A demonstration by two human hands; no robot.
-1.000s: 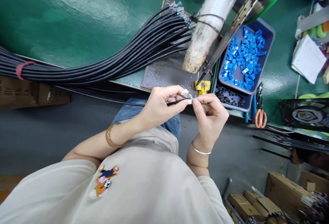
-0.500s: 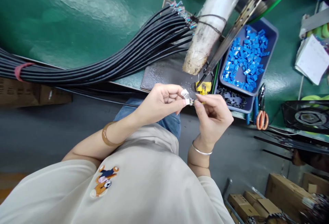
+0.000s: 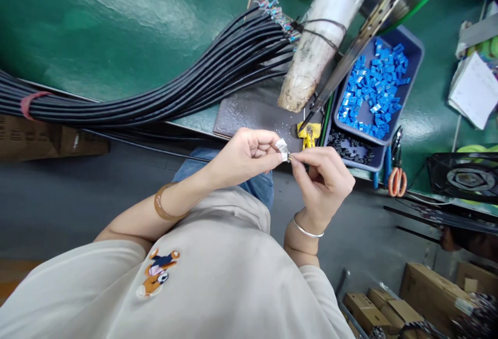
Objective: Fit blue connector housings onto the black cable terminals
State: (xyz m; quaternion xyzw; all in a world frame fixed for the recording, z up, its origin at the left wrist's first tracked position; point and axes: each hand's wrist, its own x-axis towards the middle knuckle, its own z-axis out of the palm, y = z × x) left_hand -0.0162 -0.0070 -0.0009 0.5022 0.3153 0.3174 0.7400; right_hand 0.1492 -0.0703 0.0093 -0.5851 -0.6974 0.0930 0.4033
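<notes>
Wire ends: in the narrow gap between the two hands, over the person's lap, just off the near edge of the desk; too small to count
Direction: tips point right, towards the right hand, with the long axis roughly level from left to right
White wrap: at the left fingertips, beside the wires; whether it sits on a finger or on the wires, I cannot tell
Left hand: thumb and forefinger closed around the base of the wires, other fingers curled in
Right hand: thumb and forefinger pinched together at the wire tips, other fingers folded
Yellow tool: just beyond the right fingertips, by the dark mat
Black cables: a thick bundle along the desk, stripped ends pointing up and right, red band around it
Tray: right of the wrapped post, holding blue clips
Scissors: orange handles over the desk edge
</notes>
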